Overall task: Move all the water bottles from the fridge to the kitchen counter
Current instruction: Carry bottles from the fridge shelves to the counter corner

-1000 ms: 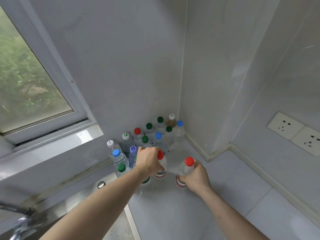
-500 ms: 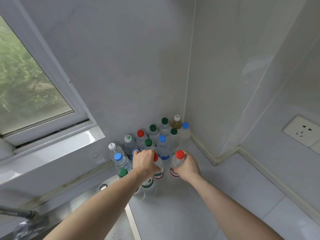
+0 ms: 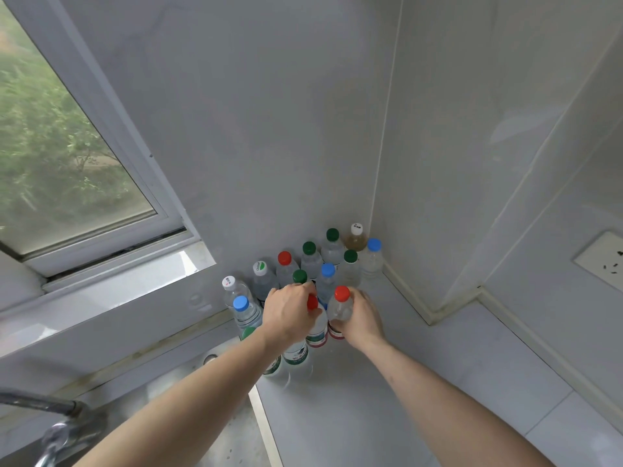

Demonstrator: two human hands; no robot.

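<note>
Currently my left hand (image 3: 290,310) and right hand (image 3: 361,319) each grip a red-capped bottle (image 3: 339,308) upright on the tabletop (image 3: 387,399), tight against the cluster (image 3: 313,264); careless release could topple neighbours.

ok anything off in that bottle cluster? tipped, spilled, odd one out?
Nothing tipped or spilled; all stand upright on the counter. One oddity: the white-capped bottle in the back corner holds brownish liquid, unlike the clear ones. Both hands, left and right, grip red-capped bottles.
</note>
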